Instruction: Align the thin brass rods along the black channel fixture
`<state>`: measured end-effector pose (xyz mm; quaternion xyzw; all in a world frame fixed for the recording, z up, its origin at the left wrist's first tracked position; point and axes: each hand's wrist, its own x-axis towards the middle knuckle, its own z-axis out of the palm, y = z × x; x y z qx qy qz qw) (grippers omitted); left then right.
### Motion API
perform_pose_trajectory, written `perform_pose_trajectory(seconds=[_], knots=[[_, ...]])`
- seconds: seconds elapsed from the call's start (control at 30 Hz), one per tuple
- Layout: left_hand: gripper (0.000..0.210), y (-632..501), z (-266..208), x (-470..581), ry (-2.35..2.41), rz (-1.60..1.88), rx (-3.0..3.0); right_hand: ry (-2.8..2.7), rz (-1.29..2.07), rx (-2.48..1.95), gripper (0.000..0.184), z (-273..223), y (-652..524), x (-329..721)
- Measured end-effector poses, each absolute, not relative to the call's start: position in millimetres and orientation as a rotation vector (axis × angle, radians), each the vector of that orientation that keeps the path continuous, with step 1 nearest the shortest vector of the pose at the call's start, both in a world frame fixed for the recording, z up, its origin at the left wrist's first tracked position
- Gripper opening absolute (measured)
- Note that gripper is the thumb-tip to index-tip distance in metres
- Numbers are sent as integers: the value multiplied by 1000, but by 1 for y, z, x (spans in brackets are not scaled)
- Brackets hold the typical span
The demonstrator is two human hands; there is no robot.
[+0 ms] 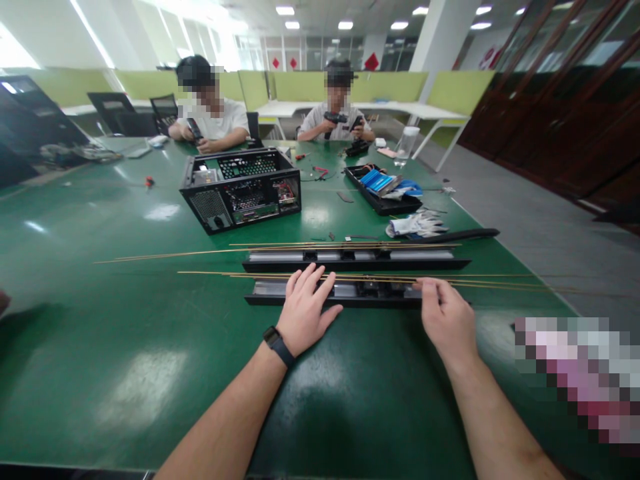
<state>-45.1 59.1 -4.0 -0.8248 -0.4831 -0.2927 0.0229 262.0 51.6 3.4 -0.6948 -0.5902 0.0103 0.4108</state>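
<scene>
Two long black rails with grey inner strips lie parallel in front of me, a near rail (265,301) and a far rail (435,265). Thin golden rods (245,275) run lengthwise along the near rail and stick out past both its ends. My left hand (306,315), with a dark watch on its wrist, rests over the near rail, fingers spread and tips on the rods. Toward the rail's right end, my right hand (449,319) pinches the rods between thumb and fingers; how many it grips is hidden. More golden rods (200,253) lie along the far rail.
On the green table (165,320) stands an open black computer case (240,193). Farther right are a black tray (385,200) with blue items, white gloves (417,225), a black strip (465,235) and a clear cup (407,145). Two people sit opposite, holding tools.
</scene>
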Motion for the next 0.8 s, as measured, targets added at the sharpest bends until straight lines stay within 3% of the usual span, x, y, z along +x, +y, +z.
perform_pose_trajectory(seconds=[0.23,0.8], knots=[[59,59,-5,-45,-1491,-896,-2549,-1614,61,-1597,48,3,50,255],[60,60,-4,-45,-1494,-912,-2562,-1525,73,-1698,48,4,50,257]])
